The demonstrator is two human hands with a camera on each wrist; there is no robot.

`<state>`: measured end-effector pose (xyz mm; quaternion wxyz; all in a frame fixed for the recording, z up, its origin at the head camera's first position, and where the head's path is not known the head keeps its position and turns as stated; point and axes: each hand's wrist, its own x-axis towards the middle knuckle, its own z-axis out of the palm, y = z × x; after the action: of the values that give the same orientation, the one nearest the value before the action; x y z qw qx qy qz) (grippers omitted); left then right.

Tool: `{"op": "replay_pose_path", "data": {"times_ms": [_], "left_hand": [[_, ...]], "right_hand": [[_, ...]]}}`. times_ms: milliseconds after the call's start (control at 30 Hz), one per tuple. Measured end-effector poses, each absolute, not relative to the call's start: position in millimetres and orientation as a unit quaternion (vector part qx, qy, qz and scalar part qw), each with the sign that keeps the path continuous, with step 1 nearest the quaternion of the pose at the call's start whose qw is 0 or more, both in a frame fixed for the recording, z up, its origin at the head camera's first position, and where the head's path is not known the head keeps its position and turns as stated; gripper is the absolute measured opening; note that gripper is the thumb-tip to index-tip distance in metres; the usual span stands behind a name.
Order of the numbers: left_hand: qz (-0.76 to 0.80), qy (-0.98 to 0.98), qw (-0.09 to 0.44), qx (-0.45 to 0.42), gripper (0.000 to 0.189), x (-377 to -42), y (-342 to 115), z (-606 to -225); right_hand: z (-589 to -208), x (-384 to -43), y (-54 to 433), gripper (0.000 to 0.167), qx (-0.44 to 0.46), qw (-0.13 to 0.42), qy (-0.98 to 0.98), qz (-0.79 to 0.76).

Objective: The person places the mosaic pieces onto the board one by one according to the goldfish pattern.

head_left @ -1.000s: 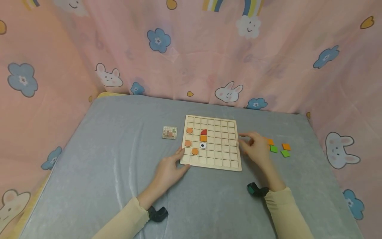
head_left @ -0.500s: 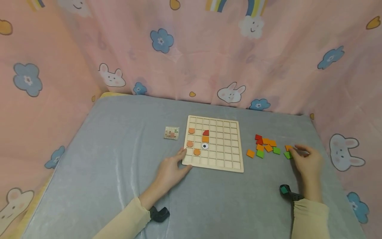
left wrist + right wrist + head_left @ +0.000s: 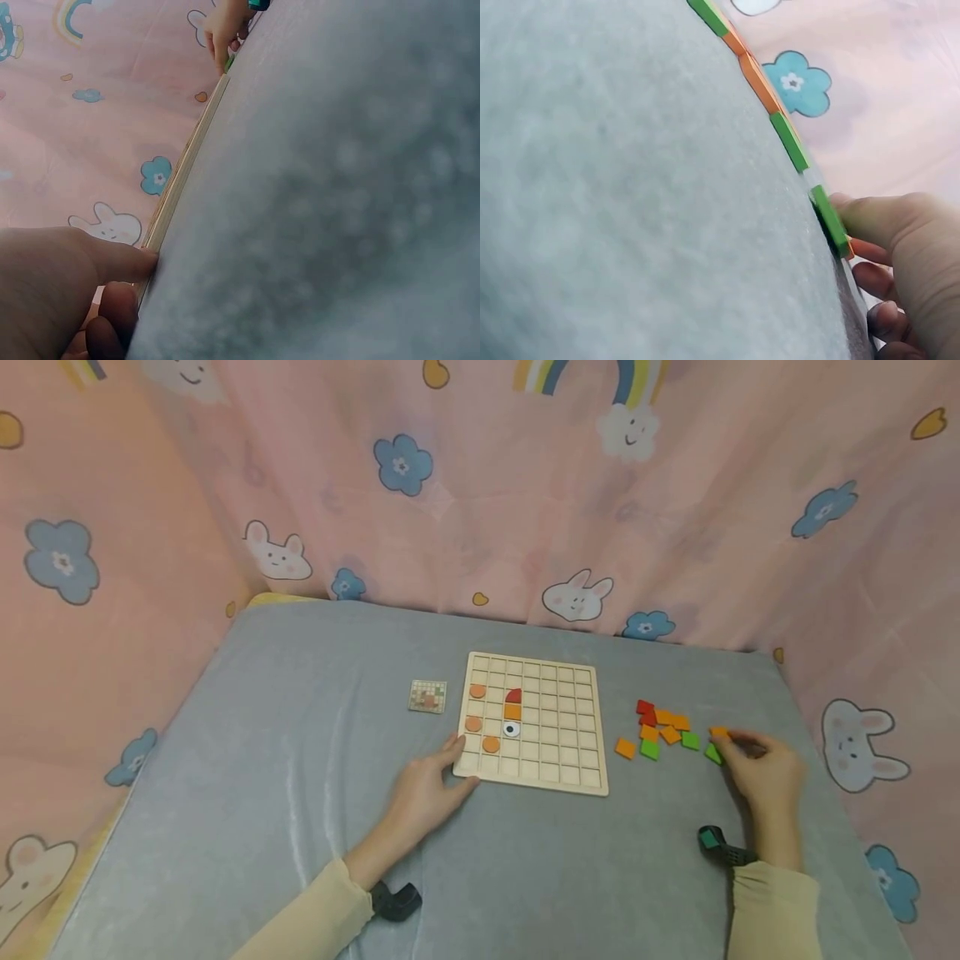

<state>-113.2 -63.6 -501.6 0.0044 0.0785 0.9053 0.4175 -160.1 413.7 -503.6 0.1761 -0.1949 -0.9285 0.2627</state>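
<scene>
My left hand (image 3: 422, 787) grips the near left corner of a pale wooden grid board (image 3: 558, 727), thumb along the near edge and fingers at the left side. On the board lie several orange discs (image 3: 491, 744), a red curved-edge tile (image 3: 513, 696), an orange square tile (image 3: 512, 712) and a white eye disc (image 3: 512, 728). At the right, my right hand (image 3: 768, 777) pinches an orange tile (image 3: 719, 732) between thumb and index finger. A green tile (image 3: 713, 754) lies close against the thumb; in the right wrist view this green tile (image 3: 829, 222) partly screens the orange one.
Left of the board lies a small pattern card (image 3: 427, 697). Between board and right hand several loose tiles (image 3: 670, 735) in red, orange and green are scattered on the grey cloth (image 3: 337, 710). A pink patterned curtain (image 3: 480, 510) encloses the back and sides.
My right hand has gone from the board's right edge rightward to the outermost tiles, where its fingers have closed in. The green tile there has shifted slightly nearer. My left hand has stayed put.
</scene>
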Motion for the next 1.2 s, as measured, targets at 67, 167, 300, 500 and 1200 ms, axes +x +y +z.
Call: {"op": "replay_pose_path", "data": {"times_ms": [67, 167, 300, 500, 1200], "left_hand": [[0.418, 0.905, 0.004, 0.078, 0.066, -114.2, -64.1, -501.4], [0.419, 0.905, 0.004, 0.076, 0.066, -115.5, -64.7, -500.9], [0.417, 0.906, 0.005, 0.074, 0.066, -115.9, -65.1, -500.6], [0.418, 0.906, 0.009, 0.069, 0.066, -114.4, -65.0, -500.9], [0.412, 0.908, 0.004, 0.073, 0.066, -114.5, -63.9, -501.3]], "right_hand": [[-504.3, -162.0, 413.2, 0.044, -0.188, 0.18, -0.93, 0.26], [-505.0, -164.8, 412.5, 0.04, -0.172, 0.201, -0.928, 0.265], [-502.8, -168.1, 405.5, 0.029, -0.116, 0.226, -0.92, 0.298], [-492.6, -175.9, 372.2, 0.025, -0.005, 0.196, -0.932, 0.305], [-486.4, -188.9, 314.9, 0.03, -0.05, 0.118, -0.961, 0.243]]}}
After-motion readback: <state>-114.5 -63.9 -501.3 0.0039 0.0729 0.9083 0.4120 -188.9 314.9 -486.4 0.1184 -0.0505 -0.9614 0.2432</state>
